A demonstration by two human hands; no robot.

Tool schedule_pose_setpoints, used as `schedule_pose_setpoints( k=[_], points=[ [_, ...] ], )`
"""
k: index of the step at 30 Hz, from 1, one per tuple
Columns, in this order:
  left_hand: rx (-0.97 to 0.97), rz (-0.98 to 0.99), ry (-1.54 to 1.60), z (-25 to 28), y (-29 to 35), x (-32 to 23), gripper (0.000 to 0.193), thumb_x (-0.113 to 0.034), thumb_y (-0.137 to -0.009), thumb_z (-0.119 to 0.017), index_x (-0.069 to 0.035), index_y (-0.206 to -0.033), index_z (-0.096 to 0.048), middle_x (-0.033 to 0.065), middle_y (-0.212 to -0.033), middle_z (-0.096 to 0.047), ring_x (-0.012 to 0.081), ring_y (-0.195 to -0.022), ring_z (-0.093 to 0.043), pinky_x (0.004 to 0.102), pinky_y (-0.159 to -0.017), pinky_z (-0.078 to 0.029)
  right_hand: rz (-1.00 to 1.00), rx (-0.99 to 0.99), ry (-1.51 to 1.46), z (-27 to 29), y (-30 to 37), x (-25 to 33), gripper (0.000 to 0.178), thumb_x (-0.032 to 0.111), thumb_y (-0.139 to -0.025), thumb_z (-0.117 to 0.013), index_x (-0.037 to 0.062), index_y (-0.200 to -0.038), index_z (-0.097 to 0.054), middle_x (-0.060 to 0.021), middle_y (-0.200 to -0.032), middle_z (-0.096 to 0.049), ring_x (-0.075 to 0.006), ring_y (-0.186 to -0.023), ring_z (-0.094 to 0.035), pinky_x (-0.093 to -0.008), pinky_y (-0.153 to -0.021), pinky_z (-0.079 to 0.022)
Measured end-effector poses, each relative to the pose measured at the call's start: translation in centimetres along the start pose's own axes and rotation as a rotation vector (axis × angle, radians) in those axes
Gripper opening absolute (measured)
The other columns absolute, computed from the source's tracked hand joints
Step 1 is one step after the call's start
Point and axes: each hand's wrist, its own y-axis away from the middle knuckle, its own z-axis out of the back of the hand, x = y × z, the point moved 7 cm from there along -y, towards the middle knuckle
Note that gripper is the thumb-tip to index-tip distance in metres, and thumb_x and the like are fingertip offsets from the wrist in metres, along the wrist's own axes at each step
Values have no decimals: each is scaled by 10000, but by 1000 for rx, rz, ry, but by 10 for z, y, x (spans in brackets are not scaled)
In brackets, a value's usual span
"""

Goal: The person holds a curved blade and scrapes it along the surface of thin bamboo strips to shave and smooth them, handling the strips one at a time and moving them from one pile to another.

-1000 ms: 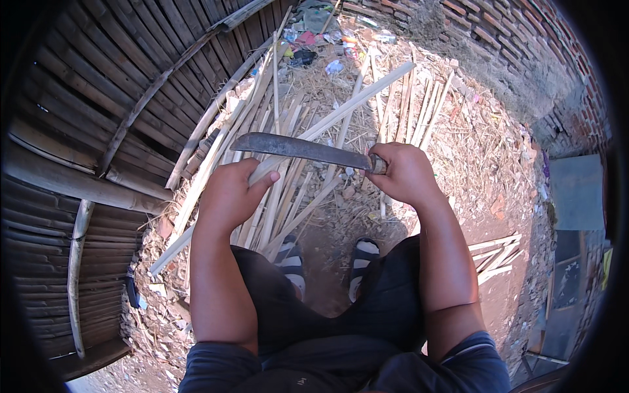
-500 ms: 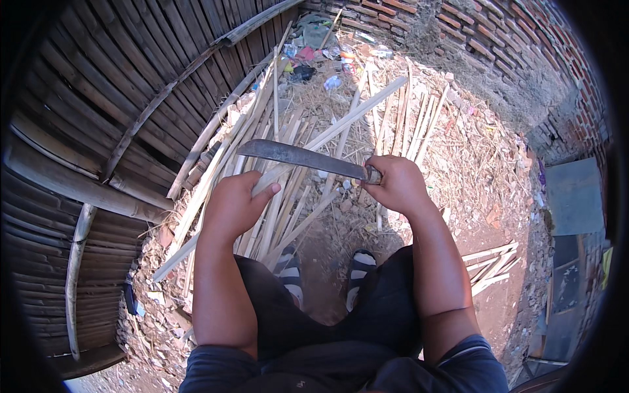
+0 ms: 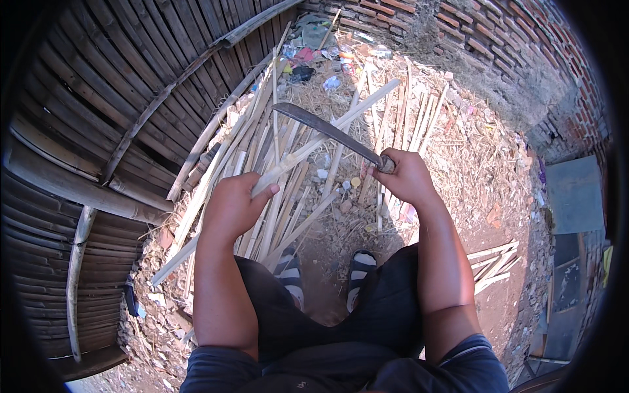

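Observation:
My left hand (image 3: 234, 206) is closed around a long pale bamboo strip (image 3: 359, 112), thumb lying along its top. The strip slants from low beside my left forearm up to the far right. In my right hand (image 3: 406, 175) is a machete (image 3: 331, 131) with a dark, broad blade, gripped by its short handle. The blade points up and to the left, crossing over the strip beyond my left hand; whether it touches the strip I cannot tell. Below both hands lie many loose bamboo strips (image 3: 288, 216).
A bamboo-slat wall (image 3: 131, 85) rises on the left, a brick wall (image 3: 485, 46) at the far right. Scraps of litter (image 3: 331, 83) lie beyond the strips. A small stack of cut strips (image 3: 491, 265) rests at the right. Both my sandalled feet (image 3: 362, 268) stand close together.
The machete has swung so its tip sits farther away and more to the right. My right hand has shifted slightly right. The left hand and the strip have barely moved.

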Motion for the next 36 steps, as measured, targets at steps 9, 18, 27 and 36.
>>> schedule_pose_setpoints(
  k=[9,18,27,36],
  points=[
    [-36,-82,32,3,2,-3,410,-396,-961,-800,6,-924,-731,201,-716,-647,354,-641,-618,457,-649,-501,40,59,-9,-2,1,5,347,385,-870,-847,73,-993,-757,-176,-793,-714,-393,-778,-702,-481,-731,-545],
    [-10,-15,29,3,1,-1,402,-394,-958,-807,4,-959,-747,195,-711,-653,330,-636,-635,440,-645,-503,16,-19,-58,2,-1,-6,349,351,-861,-864,56,-1017,-761,-188,-825,-726,-391,-796,-719,-469,-739,-557],
    [-13,-92,-3,-1,1,1,398,-390,-958,-808,4,-975,-751,194,-727,-666,341,-652,-649,436,-659,-513,136,68,13,-4,7,23,377,394,-855,-862,71,-1024,-768,-184,-828,-720,-392,-824,-717,-477,-757,-555],
    [-7,-41,22,3,0,-1,403,-392,-958,-808,6,-941,-742,178,-705,-649,318,-627,-620,430,-645,-503,-11,-98,-102,14,3,-12,371,365,-873,-869,33,-983,-748,-194,-760,-702,-355,-747,-717,-458,-726,-548]
  ],
)
